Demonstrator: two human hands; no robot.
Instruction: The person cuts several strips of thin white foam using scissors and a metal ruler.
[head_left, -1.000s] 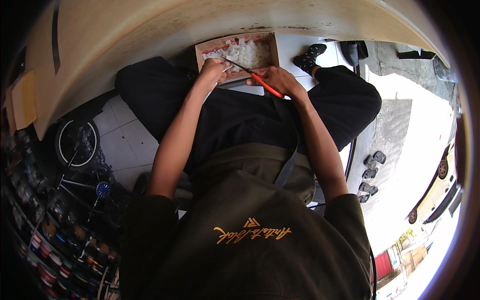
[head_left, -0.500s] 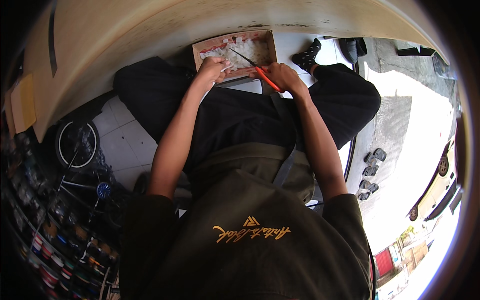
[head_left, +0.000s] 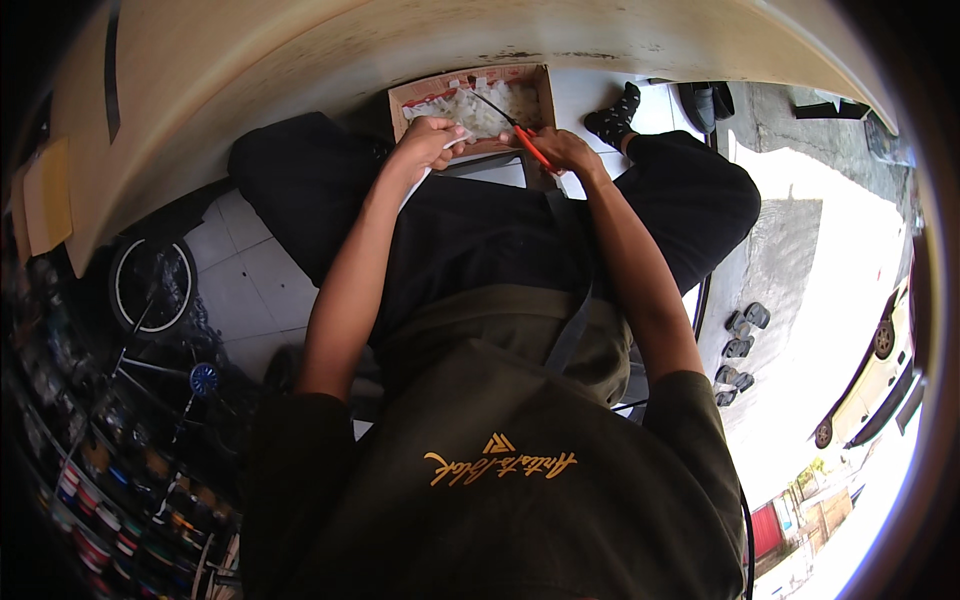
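Note:
Between the fingers of my left hand (head_left: 428,146) is a thin white strip (head_left: 416,187), its short end poking out toward the right and its tail hanging down beside my wrist. My right hand (head_left: 564,150) grips a pair of scissors (head_left: 531,145) by the orange-red handles. Their dark blades point up and to the left, apart from the strip. Beneath the blades lies a shallow cardboard box (head_left: 546,98) holding many small whitish cut pieces (head_left: 512,97). Both hands are over its near edge. What the strip is made of I cannot make out.
A large cream curved panel (head_left: 300,60) arches across the top. My crossed legs in black trousers (head_left: 290,180) flank the box. At left stand a wheel (head_left: 152,285) and shelves with colourful containers (head_left: 100,520). Sandals (head_left: 740,345) and a parked car (head_left: 870,370) are at right.
The scissors have swung a little upright and their tip has shifted up and right, away from the strip. My left hand stays nearly in place, still pinching the strip.

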